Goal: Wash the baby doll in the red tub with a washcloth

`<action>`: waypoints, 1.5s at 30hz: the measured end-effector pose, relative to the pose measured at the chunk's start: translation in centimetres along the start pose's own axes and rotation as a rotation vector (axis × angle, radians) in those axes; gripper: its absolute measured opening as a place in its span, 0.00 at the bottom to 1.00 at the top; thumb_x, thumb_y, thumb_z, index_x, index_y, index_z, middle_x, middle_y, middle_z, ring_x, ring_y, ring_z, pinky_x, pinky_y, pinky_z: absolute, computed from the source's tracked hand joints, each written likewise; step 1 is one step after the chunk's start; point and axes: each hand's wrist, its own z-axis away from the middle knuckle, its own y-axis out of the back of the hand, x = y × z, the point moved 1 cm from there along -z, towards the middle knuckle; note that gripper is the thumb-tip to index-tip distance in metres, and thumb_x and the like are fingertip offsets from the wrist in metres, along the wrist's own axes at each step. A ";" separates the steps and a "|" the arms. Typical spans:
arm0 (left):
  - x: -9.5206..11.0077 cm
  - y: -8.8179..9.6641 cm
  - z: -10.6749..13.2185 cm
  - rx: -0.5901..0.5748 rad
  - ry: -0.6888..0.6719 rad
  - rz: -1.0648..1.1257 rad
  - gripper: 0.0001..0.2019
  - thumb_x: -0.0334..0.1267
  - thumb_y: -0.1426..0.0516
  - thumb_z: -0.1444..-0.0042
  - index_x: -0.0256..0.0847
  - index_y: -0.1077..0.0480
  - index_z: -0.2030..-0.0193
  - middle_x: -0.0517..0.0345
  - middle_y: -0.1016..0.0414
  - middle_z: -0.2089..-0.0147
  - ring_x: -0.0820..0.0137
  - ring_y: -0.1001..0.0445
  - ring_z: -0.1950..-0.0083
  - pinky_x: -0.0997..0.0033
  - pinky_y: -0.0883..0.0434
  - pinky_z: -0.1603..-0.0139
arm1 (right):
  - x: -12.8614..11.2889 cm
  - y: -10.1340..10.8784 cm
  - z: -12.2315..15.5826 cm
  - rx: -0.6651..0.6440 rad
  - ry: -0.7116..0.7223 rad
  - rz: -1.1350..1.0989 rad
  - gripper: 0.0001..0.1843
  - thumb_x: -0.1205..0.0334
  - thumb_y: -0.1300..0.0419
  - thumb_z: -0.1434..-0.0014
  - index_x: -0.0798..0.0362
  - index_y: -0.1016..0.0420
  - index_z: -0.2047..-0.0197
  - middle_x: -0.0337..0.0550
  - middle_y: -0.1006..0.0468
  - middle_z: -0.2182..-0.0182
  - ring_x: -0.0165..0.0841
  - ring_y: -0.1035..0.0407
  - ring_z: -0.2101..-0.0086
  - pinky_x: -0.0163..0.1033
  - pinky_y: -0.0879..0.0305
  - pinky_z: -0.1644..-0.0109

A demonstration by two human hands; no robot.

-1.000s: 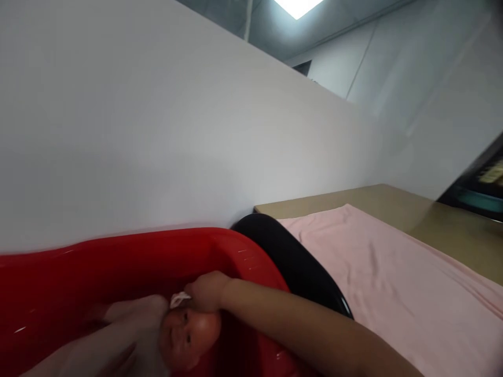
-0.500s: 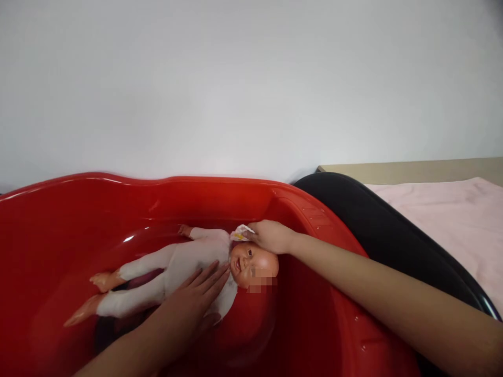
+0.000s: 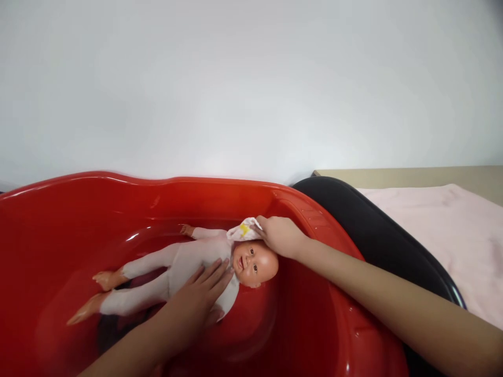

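A baby doll [image 3: 257,263] lies on its back in a red baby bathtub [image 3: 220,195], its head to the right and its bare feet to the left. Its torso has a white cloth body with soft white limbs. My left hand [image 3: 206,287] rests on the doll's chest, fingers stretched out and a little apart. At the side of the doll's head, my right hand [image 3: 280,235] pinches a small white cloth [image 3: 243,229] with a yellow mark. Part of the cloth hangs out toward the doll's neck and shoulder.
A black tub-like thing [image 3: 334,196] stands directly right of the red tub. Beyond it a pink cloth [image 3: 432,220] covers a surface with a beige edge board [image 3: 393,175]. A pale wall [image 3: 236,89] rises behind the tub.
My right hand has shifted slightly right with the cloth, and more of the cloth shows. The doll's head appears turned a little more upward. My left hand stays on the chest.
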 end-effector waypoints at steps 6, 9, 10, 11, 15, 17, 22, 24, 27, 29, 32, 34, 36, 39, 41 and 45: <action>-0.5 -0.5 0.5 0.033 -0.017 0.010 0.41 0.33 0.44 0.45 0.52 0.43 0.23 0.59 0.50 0.20 0.47 0.51 0.20 0.44 0.45 0.22 | -0.3 0.5 4.4 -0.146 -0.170 0.120 0.17 0.56 0.53 0.27 0.54 0.26 0.54 0.54 0.17 0.61 0.47 0.21 0.64 0.42 0.42 0.67; 0.1 0.5 0.9 -0.011 -0.005 0.001 0.40 0.35 0.45 0.44 0.51 0.44 0.22 0.59 0.53 0.19 0.50 0.54 0.19 0.45 0.48 0.21 | -0.4 0.5 5.0 -0.226 -0.137 -0.040 0.22 0.49 0.55 0.26 0.51 0.26 0.59 0.49 0.17 0.62 0.42 0.22 0.64 0.40 0.43 0.66; 0.3 0.8 1.0 -0.042 0.004 0.002 0.40 0.35 0.45 0.43 0.49 0.45 0.22 0.58 0.56 0.19 0.51 0.57 0.18 0.45 0.49 0.21 | -0.4 0.5 5.0 -0.213 -0.164 -0.051 0.23 0.48 0.56 0.26 0.51 0.26 0.60 0.49 0.17 0.62 0.41 0.23 0.65 0.40 0.44 0.66; 0.4 1.1 1.1 -0.073 0.013 0.002 0.40 0.35 0.45 0.42 0.47 0.47 0.21 0.57 0.58 0.18 0.51 0.59 0.18 0.45 0.51 0.20 | -0.4 0.6 4.8 -0.187 -0.198 -0.038 0.24 0.47 0.57 0.26 0.52 0.26 0.60 0.50 0.18 0.63 0.41 0.23 0.65 0.40 0.44 0.66; 0.5 1.5 1.1 -0.118 0.035 -0.038 0.41 0.35 0.46 0.41 0.41 0.51 0.20 0.54 0.64 0.18 0.54 0.64 0.17 0.45 0.52 0.20 | -1.3 0.3 4.2 -0.199 -0.137 -0.069 0.22 0.48 0.53 0.28 0.53 0.25 0.61 0.49 0.19 0.65 0.38 0.26 0.67 0.39 0.45 0.66; 0.3 1.2 1.0 -0.103 0.026 -0.053 0.41 0.34 0.47 0.42 0.41 0.51 0.20 0.54 0.64 0.18 0.55 0.63 0.17 0.46 0.52 0.20 | -1.8 0.1 4.2 -0.279 -0.034 -0.181 0.20 0.49 0.50 0.30 0.52 0.25 0.64 0.45 0.20 0.67 0.34 0.28 0.68 0.37 0.44 0.66; -0.3 0.1 0.7 -0.056 -0.010 -0.043 0.41 0.36 0.45 0.42 0.40 0.49 0.21 0.51 0.63 0.18 0.53 0.64 0.17 0.42 0.51 0.21 | -2.7 -0.5 4.4 -0.497 0.148 -0.172 0.13 0.53 0.40 0.39 0.52 0.22 0.67 0.41 0.20 0.68 0.32 0.32 0.70 0.37 0.46 0.67; -0.3 0.0 0.7 -0.068 -0.003 -0.051 0.41 0.37 0.45 0.41 0.41 0.49 0.21 0.52 0.62 0.18 0.54 0.64 0.17 0.42 0.51 0.20 | -3.3 -1.0 4.4 -0.567 0.198 -0.086 0.15 0.50 0.38 0.40 0.53 0.20 0.67 0.44 0.19 0.68 0.33 0.32 0.70 0.38 0.48 0.68; 0.0 0.5 0.9 -0.094 0.003 -0.042 0.40 0.36 0.45 0.40 0.41 0.50 0.21 0.52 0.63 0.18 0.53 0.65 0.17 0.42 0.52 0.20 | -4.7 -1.8 4.4 -0.654 0.272 -0.024 0.18 0.49 0.39 0.37 0.55 0.18 0.63 0.48 0.17 0.64 0.35 0.30 0.68 0.39 0.48 0.69; 0.2 0.8 1.1 -0.102 0.008 -0.019 0.39 0.37 0.45 0.39 0.40 0.49 0.21 0.52 0.62 0.18 0.53 0.65 0.17 0.42 0.53 0.20 | -5.9 -1.9 4.4 -0.703 0.338 -0.049 0.19 0.49 0.41 0.35 0.56 0.17 0.62 0.49 0.17 0.61 0.35 0.29 0.66 0.38 0.46 0.68; 0.2 0.8 1.2 -0.089 0.011 0.000 0.38 0.37 0.45 0.39 0.39 0.48 0.21 0.51 0.60 0.18 0.52 0.65 0.17 0.42 0.53 0.20 | -7.3 -1.8 4.2 -0.703 0.367 -0.014 0.20 0.51 0.44 0.33 0.58 0.18 0.60 0.50 0.17 0.61 0.36 0.29 0.66 0.39 0.46 0.67; 0.0 0.5 0.9 -0.070 0.007 0.005 0.38 0.37 0.45 0.39 0.38 0.47 0.22 0.51 0.59 0.18 0.52 0.64 0.17 0.42 0.52 0.20 | -7.7 -1.7 4.1 -0.670 0.345 0.036 0.18 0.54 0.43 0.33 0.58 0.18 0.61 0.50 0.17 0.62 0.36 0.29 0.66 0.40 0.48 0.67; -0.1 0.2 0.5 -0.049 -0.002 0.023 0.39 0.39 0.43 0.40 0.38 0.47 0.22 0.50 0.56 0.18 0.51 0.62 0.18 0.41 0.52 0.20 | -7.7 -1.8 4.1 -0.646 0.358 -0.039 0.15 0.55 0.41 0.35 0.57 0.19 0.63 0.48 0.18 0.63 0.35 0.30 0.67 0.39 0.48 0.67; 0.1 0.3 0.1 0.041 -0.045 0.132 0.40 0.46 0.38 0.41 0.41 0.43 0.23 0.50 0.45 0.21 0.50 0.50 0.20 0.49 0.47 0.20 | -7.5 -1.7 4.0 -0.565 0.468 -0.362 0.11 0.57 0.40 0.36 0.55 0.22 0.65 0.42 0.21 0.64 0.31 0.33 0.67 0.36 0.42 0.63; 0.2 0.8 0.1 0.111 -0.078 0.262 0.38 0.50 0.39 0.40 0.43 0.40 0.25 0.52 0.33 0.26 0.53 0.35 0.27 0.59 0.35 0.27 | -7.2 -1.5 3.8 -0.488 0.509 -0.537 0.09 0.59 0.41 0.34 0.53 0.23 0.63 0.39 0.21 0.64 0.30 0.32 0.64 0.35 0.39 0.57; -0.5 2.3 0.9 0.275 0.093 0.499 0.24 0.50 0.51 0.32 0.44 0.25 0.37 0.57 0.15 0.50 0.58 0.18 0.51 0.66 0.22 0.50 | -6.3 -1.0 2.9 -0.191 0.451 -0.526 0.08 0.56 0.39 0.33 0.52 0.26 0.60 0.40 0.22 0.61 0.33 0.31 0.60 0.38 0.36 0.53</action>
